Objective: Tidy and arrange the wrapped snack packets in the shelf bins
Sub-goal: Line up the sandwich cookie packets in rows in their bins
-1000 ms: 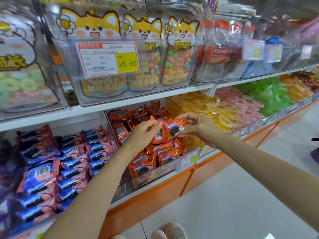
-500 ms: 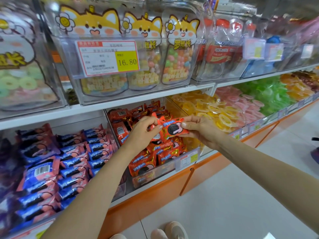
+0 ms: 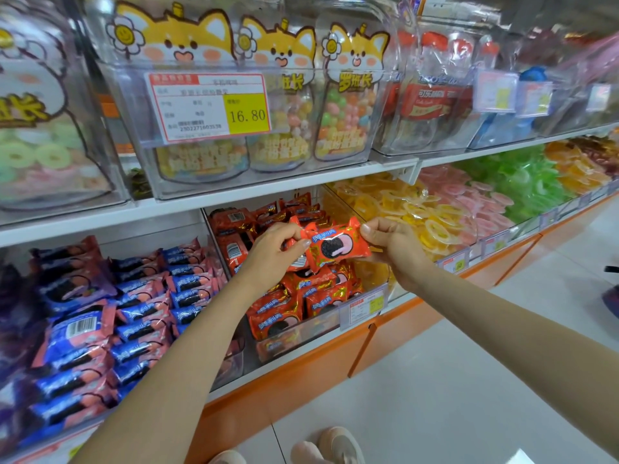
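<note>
The left hand [image 3: 278, 244] and right hand [image 3: 390, 244] pinch one red packet [image 3: 331, 246] by its ends (straightening it, I judge), next it needs laying flat into the bin [image 3: 294, 343]

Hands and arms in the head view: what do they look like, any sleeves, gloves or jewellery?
The left hand and right hand wear no gloves; no ring, watch or bracelet shows. The left forearm and right forearm are uncovered to the frame edge, so no sleeve shows.
</note>
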The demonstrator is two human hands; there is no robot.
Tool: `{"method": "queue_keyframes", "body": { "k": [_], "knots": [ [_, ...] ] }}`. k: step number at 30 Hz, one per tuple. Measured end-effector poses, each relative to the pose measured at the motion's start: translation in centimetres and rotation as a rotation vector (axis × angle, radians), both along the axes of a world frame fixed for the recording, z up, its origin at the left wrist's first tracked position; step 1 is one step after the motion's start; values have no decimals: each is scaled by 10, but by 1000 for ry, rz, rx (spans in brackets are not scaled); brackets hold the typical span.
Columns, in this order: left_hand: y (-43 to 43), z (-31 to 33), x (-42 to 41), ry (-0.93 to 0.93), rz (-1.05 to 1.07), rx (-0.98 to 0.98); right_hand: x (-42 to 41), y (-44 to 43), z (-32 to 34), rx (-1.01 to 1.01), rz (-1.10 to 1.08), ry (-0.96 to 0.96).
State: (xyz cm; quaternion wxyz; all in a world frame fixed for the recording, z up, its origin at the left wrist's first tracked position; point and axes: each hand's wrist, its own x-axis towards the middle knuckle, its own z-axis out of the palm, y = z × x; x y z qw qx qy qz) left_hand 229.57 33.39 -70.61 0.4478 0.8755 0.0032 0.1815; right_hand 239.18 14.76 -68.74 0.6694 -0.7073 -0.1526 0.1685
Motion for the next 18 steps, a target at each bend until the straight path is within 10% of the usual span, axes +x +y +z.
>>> {"method": "queue_keyframes", "body": {
  "k": [6, 18],
  "knots": [
    [4, 0, 1, -7, -10, 37, 7, 1, -11, -103, 44, 134],
    [-1, -4, 3, -36, -9, 76, 6, 22, 43, -780, 499, -612]
  ]
}}
